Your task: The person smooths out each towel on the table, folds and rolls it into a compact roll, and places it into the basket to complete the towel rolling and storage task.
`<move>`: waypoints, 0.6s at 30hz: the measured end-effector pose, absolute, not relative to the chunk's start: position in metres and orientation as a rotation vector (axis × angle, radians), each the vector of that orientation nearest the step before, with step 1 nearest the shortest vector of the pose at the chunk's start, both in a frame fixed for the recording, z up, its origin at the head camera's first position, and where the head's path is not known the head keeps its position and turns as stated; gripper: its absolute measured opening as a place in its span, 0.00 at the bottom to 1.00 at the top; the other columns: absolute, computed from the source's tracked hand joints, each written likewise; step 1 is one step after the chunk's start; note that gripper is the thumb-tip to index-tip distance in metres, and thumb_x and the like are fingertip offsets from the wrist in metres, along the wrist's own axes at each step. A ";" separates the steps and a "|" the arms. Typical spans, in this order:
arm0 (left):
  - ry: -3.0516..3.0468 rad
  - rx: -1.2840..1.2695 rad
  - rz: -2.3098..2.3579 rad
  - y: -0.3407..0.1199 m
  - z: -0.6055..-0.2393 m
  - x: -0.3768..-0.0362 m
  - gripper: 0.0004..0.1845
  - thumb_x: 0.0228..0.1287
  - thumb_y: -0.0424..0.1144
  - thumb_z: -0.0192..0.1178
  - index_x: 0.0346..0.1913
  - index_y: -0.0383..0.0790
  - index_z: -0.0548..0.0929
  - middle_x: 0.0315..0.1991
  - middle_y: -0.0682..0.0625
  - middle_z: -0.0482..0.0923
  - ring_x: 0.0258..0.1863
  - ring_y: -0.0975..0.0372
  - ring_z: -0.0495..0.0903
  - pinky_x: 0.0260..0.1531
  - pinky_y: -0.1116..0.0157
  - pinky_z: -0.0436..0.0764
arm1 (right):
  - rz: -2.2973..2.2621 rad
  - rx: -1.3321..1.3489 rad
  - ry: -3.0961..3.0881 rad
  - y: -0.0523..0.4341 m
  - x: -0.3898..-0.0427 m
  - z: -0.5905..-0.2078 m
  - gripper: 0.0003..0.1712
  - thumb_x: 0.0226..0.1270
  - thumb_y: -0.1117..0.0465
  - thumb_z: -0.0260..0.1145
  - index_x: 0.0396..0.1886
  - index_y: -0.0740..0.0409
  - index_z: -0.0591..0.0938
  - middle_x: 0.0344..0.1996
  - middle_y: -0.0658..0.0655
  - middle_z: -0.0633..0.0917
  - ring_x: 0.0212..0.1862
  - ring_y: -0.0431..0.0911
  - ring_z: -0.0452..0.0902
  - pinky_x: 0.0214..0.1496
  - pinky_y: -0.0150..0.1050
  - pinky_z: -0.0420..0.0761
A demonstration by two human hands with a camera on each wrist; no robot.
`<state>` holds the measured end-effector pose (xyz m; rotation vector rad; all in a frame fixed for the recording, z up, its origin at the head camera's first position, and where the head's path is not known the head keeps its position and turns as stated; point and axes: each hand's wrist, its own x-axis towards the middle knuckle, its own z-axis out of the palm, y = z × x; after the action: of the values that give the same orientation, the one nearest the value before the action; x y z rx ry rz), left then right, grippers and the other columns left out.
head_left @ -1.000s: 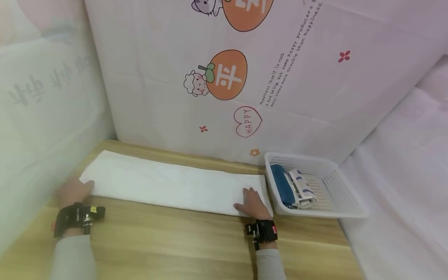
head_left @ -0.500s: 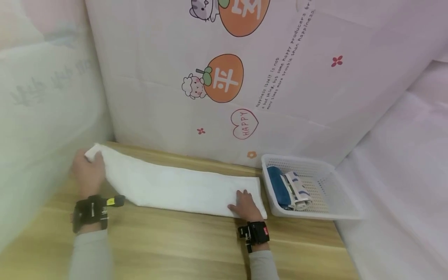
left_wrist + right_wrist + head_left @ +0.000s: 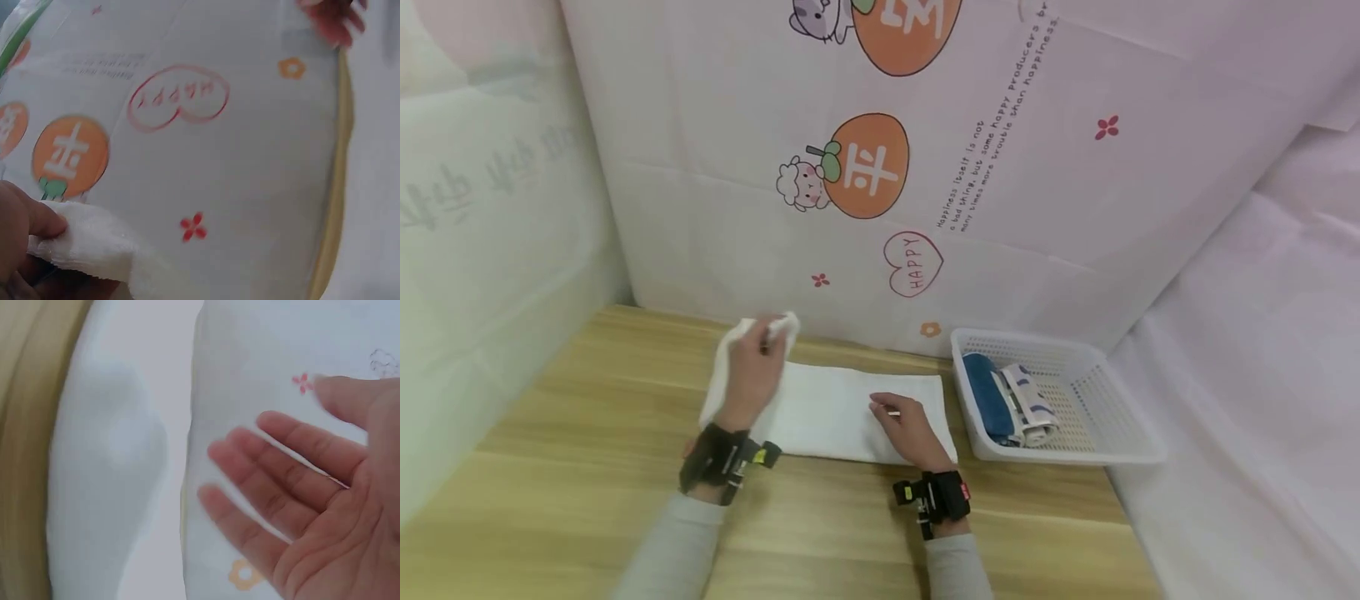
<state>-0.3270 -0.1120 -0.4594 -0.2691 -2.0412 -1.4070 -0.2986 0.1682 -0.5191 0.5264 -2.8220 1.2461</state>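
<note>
left grip is pinched on one end of the white towel, thumb & fingers curled round the edge, w/ that end raised off the counter and carried over toward the middle; right grip lies flat, fingers straight & relaxed, pressed on the towel's other half near the basket. towel itself is spread on the counter close to the printed backdrop, just left of the white basket, which holds a blue rolled cloth & a striped one. step in hand is judged to be a fold of the towel end-over-end, approx. halfway over. next move would call for the lifted end to be laid down w/ edges matched to the pinned end, and the flat hand to be slid clear so nothing is trapped or bunched; a skewed edge is the likely fault. head view gives the whole layout, both hands and the basket. left wrist view gives what is lost there: the towel's nap and the thumb clamped on the edge, backdrop behind. right wrist view shows the open palm w/ fingers spread, blurred; whether the palm is in contact can't be told from it alone.
</note>
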 end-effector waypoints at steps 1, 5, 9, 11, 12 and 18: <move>-2.085 -0.361 -1.396 -0.099 -0.465 -0.327 0.12 0.68 0.29 0.61 0.52 0.34 0.85 0.36 0.37 0.86 0.22 0.53 0.78 0.24 0.64 0.77 | 1.280 0.540 -2.813 0.167 -0.299 -0.519 0.27 0.82 0.50 0.53 0.67 0.63 0.77 0.62 0.61 0.82 0.61 0.54 0.80 0.63 0.53 0.79; -2.385 -0.792 -1.284 -0.061 -0.493 -0.328 0.11 0.69 0.31 0.61 0.51 0.37 0.85 0.45 0.43 0.87 0.37 0.54 0.84 0.51 0.51 0.81 | 1.302 0.490 -2.841 0.164 -0.300 -0.522 0.28 0.84 0.47 0.46 0.64 0.62 0.79 0.55 0.61 0.85 0.54 0.52 0.84 0.60 0.52 0.81; -2.691 -1.113 -1.128 -0.044 -0.512 -0.323 0.09 0.68 0.32 0.62 0.48 0.39 0.86 0.54 0.44 0.85 0.68 0.44 0.72 0.69 0.28 0.50 | 1.236 0.426 -2.847 0.166 -0.303 -0.526 0.27 0.85 0.48 0.44 0.44 0.57 0.85 0.35 0.57 0.86 0.36 0.47 0.80 0.45 0.46 0.80; -2.785 -1.179 -1.088 -0.041 -0.516 -0.321 0.10 0.68 0.34 0.62 0.49 0.38 0.86 0.56 0.43 0.84 0.73 0.41 0.66 0.68 0.25 0.45 | 1.226 0.414 -2.844 0.167 -0.305 -0.528 0.26 0.85 0.48 0.44 0.34 0.54 0.83 0.27 0.54 0.81 0.28 0.45 0.73 0.38 0.42 0.75; -2.799 -1.202 -1.091 -0.040 -0.518 -0.320 0.10 0.68 0.33 0.62 0.50 0.38 0.86 0.56 0.43 0.84 0.73 0.40 0.65 0.69 0.26 0.47 | 1.232 0.417 -2.845 0.168 -0.305 -0.529 0.26 0.85 0.47 0.45 0.31 0.53 0.82 0.24 0.53 0.78 0.25 0.45 0.69 0.35 0.41 0.72; -2.721 -1.370 -1.053 -0.035 -0.521 -0.318 0.12 0.67 0.30 0.62 0.52 0.35 0.86 0.51 0.44 0.86 0.58 0.49 0.81 0.63 0.49 0.76 | 1.235 0.445 -2.836 0.168 -0.306 -0.537 0.23 0.82 0.52 0.52 0.23 0.54 0.73 0.16 0.50 0.67 0.19 0.42 0.59 0.27 0.36 0.64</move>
<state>-0.3180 -0.0350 -0.5208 -1.3696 -2.7209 -1.0530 -0.3064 0.1677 -0.5374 0.4455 -2.8363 1.2350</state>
